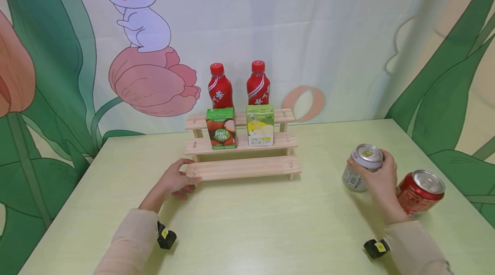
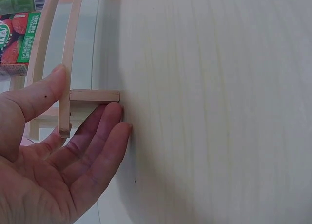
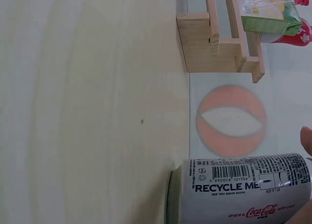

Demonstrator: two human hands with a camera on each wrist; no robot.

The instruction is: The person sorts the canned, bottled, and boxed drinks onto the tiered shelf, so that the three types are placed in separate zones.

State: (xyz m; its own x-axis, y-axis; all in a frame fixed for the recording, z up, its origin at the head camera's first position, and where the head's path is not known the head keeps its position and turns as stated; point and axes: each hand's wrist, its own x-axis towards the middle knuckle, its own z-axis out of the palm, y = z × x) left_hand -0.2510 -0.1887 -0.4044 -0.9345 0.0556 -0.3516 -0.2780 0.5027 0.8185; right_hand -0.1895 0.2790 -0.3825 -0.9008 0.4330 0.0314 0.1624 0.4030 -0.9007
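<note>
"RECYCLE ME", "Coca-Cola" on the pale can [image 3: 239,190]

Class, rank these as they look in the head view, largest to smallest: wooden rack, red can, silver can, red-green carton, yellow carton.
1. Wooden rack
2. Red can and silver can: unsure; the red looks larger but stands nearer the camera.
3. Red-green carton and yellow carton: too alike to rank.

My right hand [image 1: 380,184] has free way leftward to the low shelf [image 1: 243,169]. Close at right, the red can [image 1: 419,193] blocks.
</note>
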